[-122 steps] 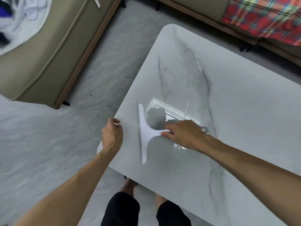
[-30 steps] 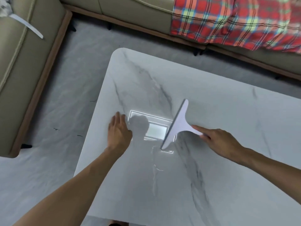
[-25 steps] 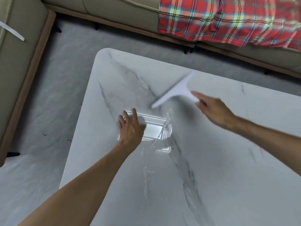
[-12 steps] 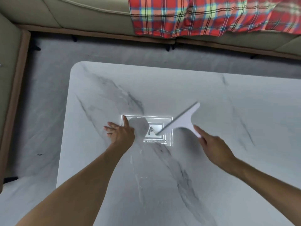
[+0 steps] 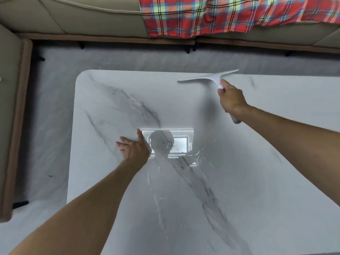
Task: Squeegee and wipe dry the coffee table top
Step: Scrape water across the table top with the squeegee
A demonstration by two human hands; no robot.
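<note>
Right hand (image 5: 232,100) grips squeegee (image 5: 209,77) — left hand (image 5: 135,149) flat on table (image 5: 276,144).

Home living room, sofa (image 5: 82,19), coffee table (image 5: 276,144)

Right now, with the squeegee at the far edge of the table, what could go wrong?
1. The squeegee, in the right hand, is at the far edge of the table top; water pushed over it may drip onto the floor.
2. Water streaks run down the middle, left of the blade; a straight pull may miss them.
3. The left hand rests flat beside the streaks and may smear them.
</note>
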